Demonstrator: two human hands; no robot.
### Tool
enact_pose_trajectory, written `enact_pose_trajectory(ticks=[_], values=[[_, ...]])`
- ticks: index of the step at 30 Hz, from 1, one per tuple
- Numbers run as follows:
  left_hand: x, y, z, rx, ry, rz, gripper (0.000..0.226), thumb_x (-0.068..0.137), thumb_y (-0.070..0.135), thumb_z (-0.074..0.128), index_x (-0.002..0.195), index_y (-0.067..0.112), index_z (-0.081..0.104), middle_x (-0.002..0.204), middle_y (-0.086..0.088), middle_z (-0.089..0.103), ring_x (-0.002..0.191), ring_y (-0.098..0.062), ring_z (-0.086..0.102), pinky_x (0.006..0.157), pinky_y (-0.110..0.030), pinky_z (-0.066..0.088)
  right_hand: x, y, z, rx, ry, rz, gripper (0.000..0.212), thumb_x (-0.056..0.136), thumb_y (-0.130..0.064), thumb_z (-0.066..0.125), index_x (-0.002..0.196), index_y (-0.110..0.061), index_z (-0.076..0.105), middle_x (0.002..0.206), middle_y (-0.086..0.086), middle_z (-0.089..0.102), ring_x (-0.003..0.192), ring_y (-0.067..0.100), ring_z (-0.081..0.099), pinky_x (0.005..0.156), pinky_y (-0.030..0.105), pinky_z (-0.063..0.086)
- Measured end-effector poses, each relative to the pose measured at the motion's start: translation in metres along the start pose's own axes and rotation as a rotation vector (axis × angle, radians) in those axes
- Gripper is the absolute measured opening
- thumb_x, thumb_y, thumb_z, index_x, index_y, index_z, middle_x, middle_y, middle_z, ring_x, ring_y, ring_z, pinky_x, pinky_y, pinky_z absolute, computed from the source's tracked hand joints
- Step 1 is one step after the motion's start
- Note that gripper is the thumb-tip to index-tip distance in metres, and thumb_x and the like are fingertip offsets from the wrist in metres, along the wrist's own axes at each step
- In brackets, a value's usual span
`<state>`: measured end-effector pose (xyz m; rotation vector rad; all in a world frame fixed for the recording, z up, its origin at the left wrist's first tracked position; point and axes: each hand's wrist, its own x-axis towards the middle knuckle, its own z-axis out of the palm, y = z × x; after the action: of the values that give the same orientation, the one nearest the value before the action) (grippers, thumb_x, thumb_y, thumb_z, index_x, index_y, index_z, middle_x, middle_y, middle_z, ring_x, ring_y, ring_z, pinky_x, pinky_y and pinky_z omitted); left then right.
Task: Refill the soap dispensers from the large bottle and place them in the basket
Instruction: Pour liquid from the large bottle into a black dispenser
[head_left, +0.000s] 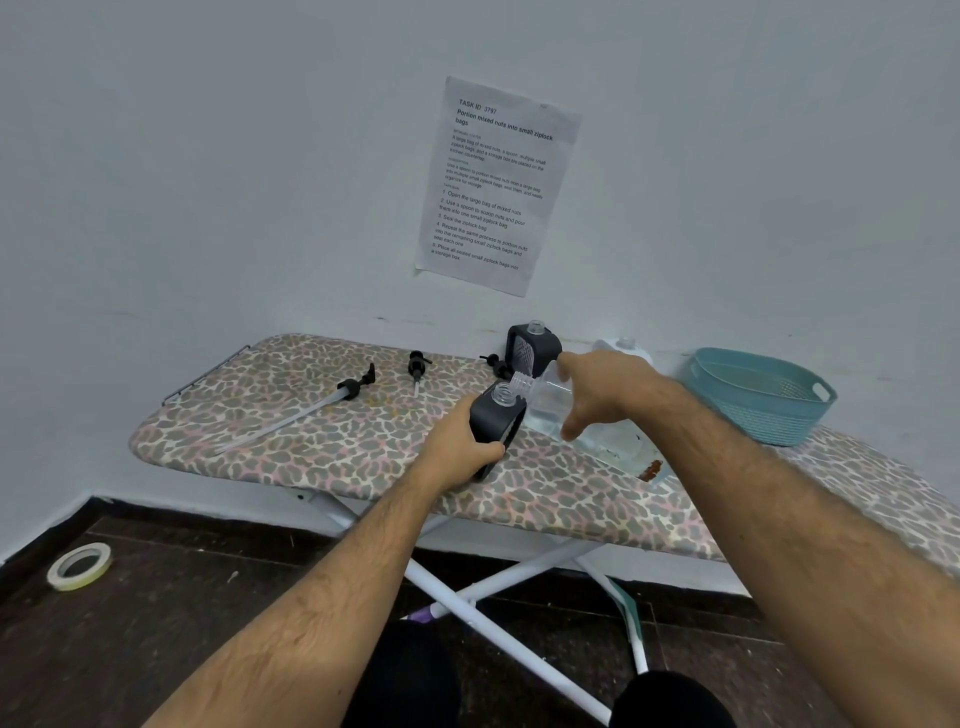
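Observation:
My left hand (460, 441) grips a black soap dispenser (496, 421) with an open clear neck, standing on the leopard-print ironing board (291, 431). My right hand (602, 389) holds the large clear bottle (550, 402), tipped to the left with its threaded mouth just above the dispenser's neck. A second black dispenser (530, 345) with no pump stands behind, near the wall. A white dispenser (626, 349) peeks out behind my right hand. The teal basket (763, 397) sits at the right on the board.
Three black pump heads lie on the board: one with a long tube (348, 389), one at mid-back (418, 364), one beside the rear dispenser (496, 364). A paper sheet (493, 187) hangs on the wall. A tape roll (79, 566) lies on the dark floor.

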<state>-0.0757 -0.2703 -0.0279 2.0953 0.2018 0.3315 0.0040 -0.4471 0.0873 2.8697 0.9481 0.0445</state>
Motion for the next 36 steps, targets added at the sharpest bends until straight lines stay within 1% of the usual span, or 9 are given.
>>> enact_pose_trajectory(ticks=[5, 10, 14, 18, 23, 30, 33, 36], values=[[-0.0004, 0.0009, 0.0004, -0.004, -0.005, -0.001, 0.066, 0.077, 0.017, 0.071, 0.137, 0.021, 0.043, 0.115, 0.000, 0.064, 0.100, -0.018, 0.062, 0.089, -0.043, 0.054, 0.0012, 0.0011, -0.0018, -0.018, -0.017, -0.001, 0.076, 0.065, -0.051, 0.084, 0.125, -0.023, 0.047, 0.108, -0.004, 0.061, 0.092, 0.018, 0.055, 0.066, 0.031, 0.042], [-0.0004, 0.0003, 0.0005, -0.005, -0.004, 0.000, 0.066, 0.077, 0.017, 0.071, 0.137, 0.020, 0.043, 0.116, 0.000, 0.064, 0.101, -0.018, 0.062, 0.088, -0.042, 0.054, 0.0015, 0.0007, -0.0031, -0.024, -0.022, -0.001, 0.076, 0.065, -0.051, 0.085, 0.125, -0.024, 0.047, 0.103, -0.005, 0.059, 0.092, 0.017, 0.055, 0.067, 0.031, 0.042], [-0.0002, 0.0008, 0.0007, -0.003, -0.007, 0.001, 0.066, 0.078, 0.016, 0.071, 0.137, 0.021, 0.043, 0.115, 0.001, 0.063, 0.099, -0.017, 0.062, 0.084, -0.035, 0.053, 0.0015, 0.0015, -0.0046, -0.035, -0.028, 0.001, 0.077, 0.065, -0.050, 0.085, 0.126, -0.024, 0.047, 0.109, -0.003, 0.061, 0.092, 0.017, 0.054, 0.071, 0.032, 0.046], [0.0005, 0.0017, 0.0005, 0.001, -0.014, 0.001, 0.064, 0.078, 0.016, 0.071, 0.136, 0.020, 0.044, 0.114, 0.002, 0.063, 0.097, -0.015, 0.061, 0.080, -0.030, 0.050, 0.0016, 0.0019, -0.0043, -0.040, -0.029, 0.002, 0.077, 0.064, -0.051, 0.085, 0.126, -0.024, 0.047, 0.110, -0.003, 0.062, 0.092, 0.018, 0.055, 0.075, 0.034, 0.049], [0.0023, 0.0022, 0.0002, 0.005, -0.025, -0.002, 0.065, 0.076, 0.016, 0.072, 0.135, 0.020, 0.045, 0.114, 0.002, 0.064, 0.097, -0.015, 0.062, 0.083, -0.033, 0.052, 0.0011, 0.0023, -0.0058, -0.032, -0.038, 0.007, 0.078, 0.064, -0.049, 0.085, 0.127, -0.024, 0.047, 0.111, -0.002, 0.062, 0.093, 0.018, 0.055, 0.078, 0.035, 0.050], [0.0015, 0.0029, 0.0002, 0.007, -0.022, -0.005, 0.065, 0.075, 0.016, 0.071, 0.134, 0.021, 0.045, 0.113, 0.001, 0.064, 0.096, -0.017, 0.062, 0.082, -0.036, 0.054, 0.0003, 0.0015, -0.0063, -0.031, -0.040, 0.007, 0.078, 0.064, -0.049, 0.085, 0.127, -0.024, 0.047, 0.110, -0.003, 0.061, 0.092, 0.018, 0.055, 0.075, 0.034, 0.049], [0.0012, 0.0029, 0.0002, 0.006, -0.023, -0.006, 0.065, 0.075, 0.016, 0.070, 0.134, 0.021, 0.045, 0.112, 0.001, 0.064, 0.096, -0.018, 0.062, 0.080, -0.034, 0.053, 0.0007, 0.0017, -0.0062, -0.033, -0.043, 0.002, 0.078, 0.064, -0.050, 0.085, 0.127, -0.024, 0.047, 0.107, -0.005, 0.060, 0.092, 0.017, 0.055, 0.075, 0.033, 0.049], [0.0014, 0.0029, 0.0007, 0.006, -0.019, -0.009, 0.065, 0.075, 0.015, 0.070, 0.134, 0.021, 0.045, 0.113, 0.001, 0.064, 0.097, -0.018, 0.062, 0.081, -0.036, 0.054, 0.0006, 0.0018, -0.0077, -0.034, -0.048, 0.001, 0.077, 0.065, -0.049, 0.085, 0.127, -0.024, 0.047, 0.110, -0.004, 0.061, 0.093, 0.018, 0.054, 0.075, 0.034, 0.049]])
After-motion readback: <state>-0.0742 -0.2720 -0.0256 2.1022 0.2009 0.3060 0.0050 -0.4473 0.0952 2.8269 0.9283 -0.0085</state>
